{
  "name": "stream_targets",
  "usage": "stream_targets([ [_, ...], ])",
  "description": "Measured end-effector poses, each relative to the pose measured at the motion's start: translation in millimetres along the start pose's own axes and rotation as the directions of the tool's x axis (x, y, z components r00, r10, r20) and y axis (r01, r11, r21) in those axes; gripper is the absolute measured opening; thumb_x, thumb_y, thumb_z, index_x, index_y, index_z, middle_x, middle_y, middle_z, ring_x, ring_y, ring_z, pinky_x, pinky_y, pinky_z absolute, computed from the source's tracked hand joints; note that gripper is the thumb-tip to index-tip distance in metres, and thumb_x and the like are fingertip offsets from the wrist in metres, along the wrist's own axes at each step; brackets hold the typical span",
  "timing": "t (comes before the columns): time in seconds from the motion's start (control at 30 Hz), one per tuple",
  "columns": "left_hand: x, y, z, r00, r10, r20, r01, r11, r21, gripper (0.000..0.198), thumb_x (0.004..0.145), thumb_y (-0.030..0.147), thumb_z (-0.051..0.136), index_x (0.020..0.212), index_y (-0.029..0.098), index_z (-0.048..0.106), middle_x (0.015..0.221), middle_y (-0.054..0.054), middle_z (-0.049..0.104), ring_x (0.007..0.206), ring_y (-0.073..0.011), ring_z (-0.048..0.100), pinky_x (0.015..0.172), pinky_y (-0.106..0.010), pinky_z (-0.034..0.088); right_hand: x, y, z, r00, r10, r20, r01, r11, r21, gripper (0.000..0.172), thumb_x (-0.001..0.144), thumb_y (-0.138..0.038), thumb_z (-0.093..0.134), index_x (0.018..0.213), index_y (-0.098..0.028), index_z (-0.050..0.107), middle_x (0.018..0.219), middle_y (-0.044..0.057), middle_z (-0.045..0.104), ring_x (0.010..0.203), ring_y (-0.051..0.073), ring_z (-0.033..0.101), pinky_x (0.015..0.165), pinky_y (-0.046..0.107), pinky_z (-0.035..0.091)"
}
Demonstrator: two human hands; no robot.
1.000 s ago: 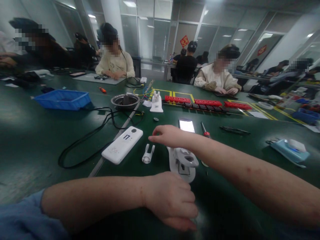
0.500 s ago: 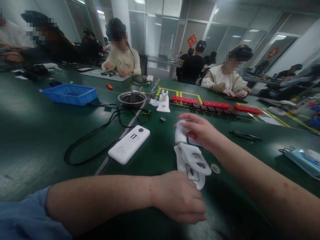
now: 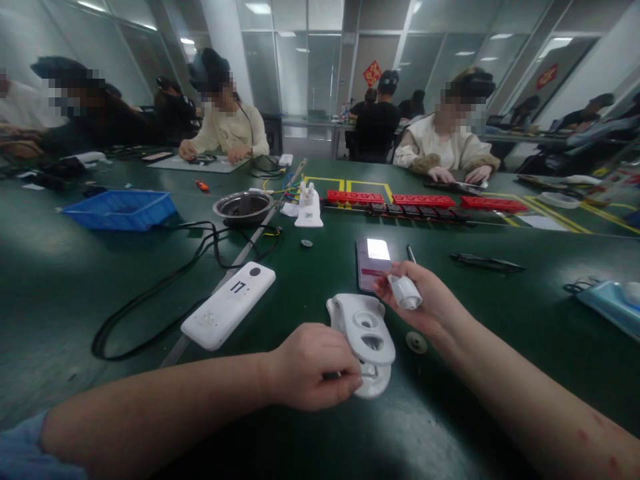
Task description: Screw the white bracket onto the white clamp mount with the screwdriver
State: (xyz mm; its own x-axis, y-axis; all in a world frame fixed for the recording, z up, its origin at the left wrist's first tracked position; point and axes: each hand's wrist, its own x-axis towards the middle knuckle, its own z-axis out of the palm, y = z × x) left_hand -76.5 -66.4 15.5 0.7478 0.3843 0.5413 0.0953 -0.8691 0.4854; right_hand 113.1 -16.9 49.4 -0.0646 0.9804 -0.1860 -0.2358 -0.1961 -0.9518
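My right hand is closed around a short white cylindrical piece and holds it in the air, its end towards me. Below and left of it lies a white plastic clip with a round hole in its upper jaw. My left hand is a loose fist at the clip's lower left edge, thumb and fingers pressed together. What it holds, if anything, is hidden. A small round disc lies right of the clip. Behind my right fingertips is a phone with a lit screen.
A white power bank with a black cable lies to the left. Further back are a blue tray, a metal bowl, a white stand and red strips. Tweezers lie to the right. Several people sit opposite.
My right hand has brought the white cylinder away from the clip, towards me and to the right, uncovering the phone. My left fist has drawn back left along the clip. The view has shifted slightly.
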Motion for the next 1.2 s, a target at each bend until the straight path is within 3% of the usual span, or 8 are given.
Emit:
stream_targets([
  [0.17,1.8,-3.4,-0.1,0.999,-0.053,0.007,0.053,0.996,-0.067,0.014,0.078,0.017,0.046,0.068,0.013,0.055,0.061,-0.003,0.059,0.058,-0.0111,0.054,0.057,-0.022,0.04,-0.9,4.0,5.8,0.991,0.134,0.014,-0.135,0.99,0.035,0.01,0.07,-0.027,0.046,0.07,-0.018,0.04,0.057,-0.003,0.041,0.041,0.007,0.037,0.031,0.018,0.027],
  [0.4,0.7,-5.5,-2.1,0.995,-0.098,-0.035,0.094,0.99,-0.109,0.014,0.078,0.017,0.048,0.068,0.012,0.055,0.061,-0.002,0.059,0.057,-0.0096,0.052,0.058,-0.021,0.04,-5.0,-3.8,1.8,0.975,0.014,0.221,0.02,0.988,-0.151,0.051,0.061,-0.022,0.067,0.102,-0.022,0.038,0.076,-0.002,0.055,0.064,0.01,0.052,0.051,0.02,0.038],
  [0.63,-2.2,-8.8,-2.3,0.949,-0.285,-0.136,0.268,0.954,-0.135,0.019,0.079,0.021,0.046,0.063,0.013,0.052,0.059,0.0,0.052,0.056,-0.0095,0.047,0.055,-0.021,0.037,-6.3,-2.5,7.5,0.917,0.003,0.399,0.097,0.968,-0.23,0.021,0.064,-0.014,0.056,0.082,-0.017,0.045,0.072,-0.004,0.05,0.059,0.006,0.045,0.053,0.02,0.034],
  [0.77,-1.1,-12.9,-2.1,0.896,-0.404,-0.182,0.371,0.909,-0.192,0.022,0.082,0.022,0.042,0.063,0.014,0.051,0.062,0.001,0.05,0.061,-0.0101,0.047,0.059,-0.022,0.037,-5.6,-2.3,10.8,0.889,0.027,0.457,0.118,0.951,-0.287,0.034,0.061,-0.016,0.064,0.089,-0.018,0.045,0.072,-0.004,0.05,0.068,0.011,0.053,0.058,0.022,0.039],
  [0.87,0.3,-15.4,-1.7,0.872,-0.449,-0.192,0.411,0.887,-0.21,0.022,0.082,0.022,0.042,0.064,0.014,0.051,0.065,0.001,0.049,0.063,-0.0101,0.047,0.061,-0.022,0.037,-6.4,-2.7,9.7,0.87,0.077,0.487,0.016,0.983,-0.184,0.041,0.061,-0.013,0.064,0.095,-0.019,0.041,0.077,-0.004,0.053,0.073,0.013,0.058,0.064,0.026,0.043],
  [0.97,1.2,-16.3,-1.1,0.871,-0.464,-0.165,0.426,0.877,-0.221,0.021,0.082,0.022,0.043,0.064,0.014,0.051,0.066,0.001,0.049,0.064,-0.0101,0.047,0.062,-0.022,0.037,-4.0,-2.8,7.6,0.845,0.131,0.518,-0.096,0.991,-0.094,0.041,0.06,-0.009,0.063,0.091,-0.021,0.039,0.078,-0.006,0.052,0.069,0.013,0.06,0.065,0.029,0.045],
  [1.1,1.7,-15.8,-0.7,0.868,-0.48,-0.131,0.448,0.869,-0.212,0.022,0.082,0.023,0.043,0.064,0.014,0.052,0.066,0.001,0.05,0.065,-0.0108,0.048,0.063,-0.023,0.038,2.7,-3.2,3.7,0.8,0.086,0.593,-0.057,0.996,-0.067,0.043,0.059,-0.006,0.065,0.093,-0.02,0.043,0.076,-0.005,0.055,0.078,0.014,0.061,0.074,0.032,0.045],
  [1.2,2.0,-15.6,-0.8,0.86,-0.498,-0.113,0.471,0.859,-0.2,0.022,0.082,0.025,0.043,0.065,0.014,0.052,0.067,0.0,0.051,0.065,-0.0112,0.048,0.063,-0.024,0.038,5.8,-4.2,-1.2,0.779,0.085,0.622,-0.057,0.996,-0.065,0.042,0.059,-0.007,0.066,0.096,-0.017,0.049,0.09,0.0,0.059,0.085,0.014,0.06,0.079,0.031,0.045],
])
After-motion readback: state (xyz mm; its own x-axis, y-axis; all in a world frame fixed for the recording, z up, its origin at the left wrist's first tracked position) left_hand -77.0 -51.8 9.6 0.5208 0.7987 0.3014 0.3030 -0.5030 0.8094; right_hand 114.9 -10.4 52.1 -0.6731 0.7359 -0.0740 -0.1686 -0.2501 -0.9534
